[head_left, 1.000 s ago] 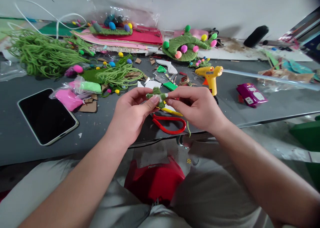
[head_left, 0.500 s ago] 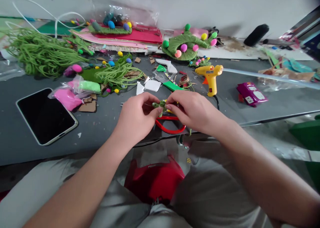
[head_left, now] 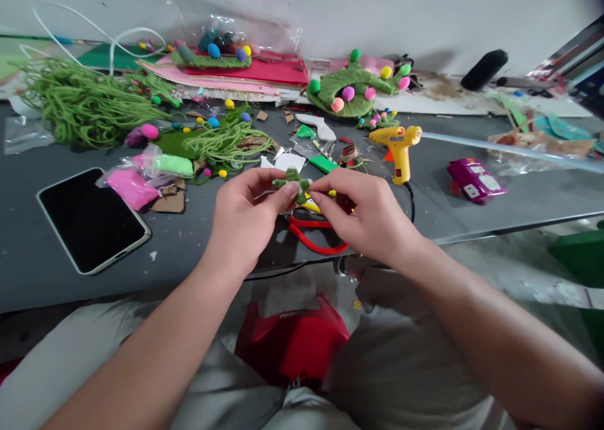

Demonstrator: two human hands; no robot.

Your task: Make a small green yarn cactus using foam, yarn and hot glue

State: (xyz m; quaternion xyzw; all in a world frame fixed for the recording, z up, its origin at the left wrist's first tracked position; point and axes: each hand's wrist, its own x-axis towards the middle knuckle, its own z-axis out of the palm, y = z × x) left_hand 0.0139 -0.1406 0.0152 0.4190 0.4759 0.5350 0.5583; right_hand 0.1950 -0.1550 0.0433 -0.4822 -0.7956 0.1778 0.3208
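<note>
Between the thumb and fingers of my left hand (head_left: 240, 222) is a small green yarn-wrapped star (head_left: 293, 175), its short arms spread out and a pale patch in its middle. The thumb and index finger of my right hand (head_left: 372, 207) pinch at the star's right tip; whether a loose yarn end is also between them is too small to tell. Below the hands lie scissors (head_left: 321, 249) with red and yellow handles, partly covered by my fingers. White scraps (head_left: 289, 161) and a green-handled tool (head_left: 323, 164) lie just beyond.
A yellow glue gun (head_left: 399, 156) stands right of my hands, its cord hanging off the table edge. Left are a phone (head_left: 94, 219), bagged pink clay (head_left: 132, 188) and green yarn (head_left: 85, 103). A green wreath with pompoms (head_left: 340, 87) lies behind; a purple packet (head_left: 476, 178) sits right.
The star has come up and turned so that more of its face shows. My left hand has shifted slightly left, and more of the scissors is visible.
</note>
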